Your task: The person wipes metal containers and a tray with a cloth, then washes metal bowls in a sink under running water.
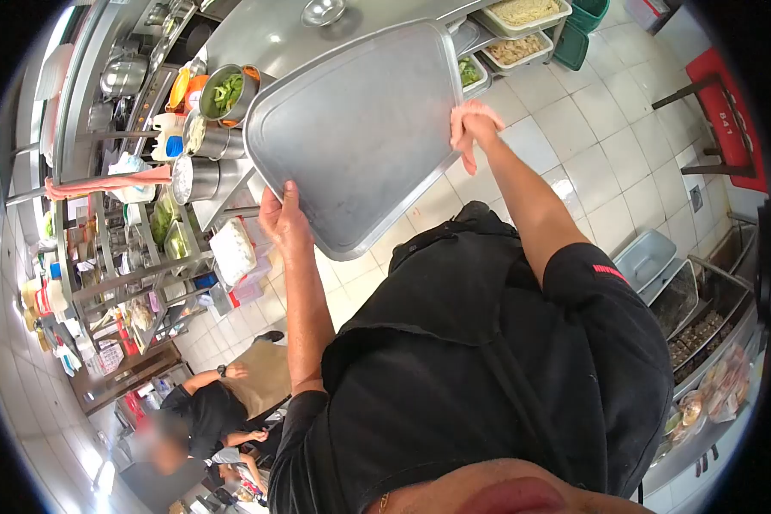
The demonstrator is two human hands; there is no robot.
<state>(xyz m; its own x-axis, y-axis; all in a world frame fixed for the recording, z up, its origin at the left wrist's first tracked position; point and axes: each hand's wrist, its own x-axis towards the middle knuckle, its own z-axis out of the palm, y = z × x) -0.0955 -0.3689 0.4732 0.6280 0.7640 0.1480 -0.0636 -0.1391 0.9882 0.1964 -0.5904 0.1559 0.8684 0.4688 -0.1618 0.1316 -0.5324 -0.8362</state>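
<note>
My left hand (286,219) grips the near left edge of a large grey metal tray (360,128), with the thumb on its upper face. The tray is held up, tilted, in front of my body, and nothing lies on it. At its right edge, my right hand (480,125) is closed on a pink cloth (469,156). The cloth touches the rim and part of it hangs down. Some of the right fingers are hidden by the cloth.
A steel counter (257,34) lies beyond the tray, with a metal bowl (323,11). Pots (199,177) and a pan of green vegetables (225,92) stand at left. A red chair (728,120) is at right. Another person (206,411) works at lower left.
</note>
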